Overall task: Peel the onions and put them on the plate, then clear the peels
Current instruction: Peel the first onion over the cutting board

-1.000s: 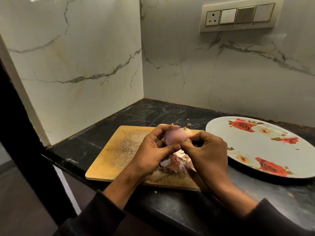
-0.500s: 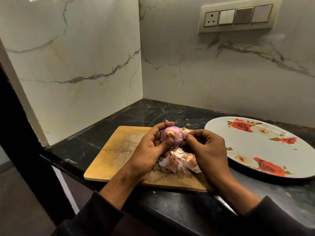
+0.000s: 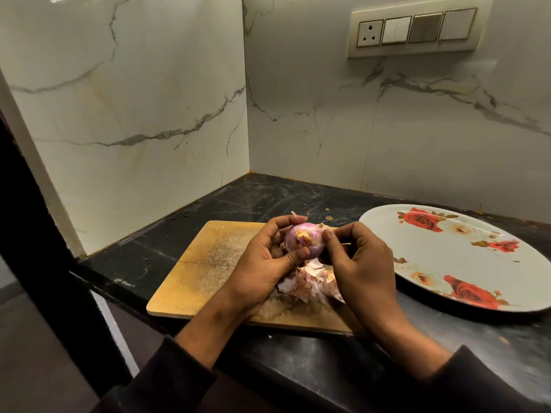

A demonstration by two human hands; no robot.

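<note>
A purple onion (image 3: 304,239) with a brownish root end facing me is held above the wooden cutting board (image 3: 214,263). My left hand (image 3: 262,263) grips it from the left, thumb across its lower front. My right hand (image 3: 357,263) pinches its right side with thumb and fingertips. A heap of pale pink peels (image 3: 307,283) lies on the board under the hands. The white oval plate (image 3: 465,263) with red roses sits to the right, with nothing on it.
The board lies on a black stone counter (image 3: 298,198) set in a corner of marble walls. A switch panel (image 3: 414,29) hangs on the back wall. The counter's front edge drops off at the left.
The onion has been turned in my hands, so its root end now faces me. Both hands stay above the board in about the same spot.
</note>
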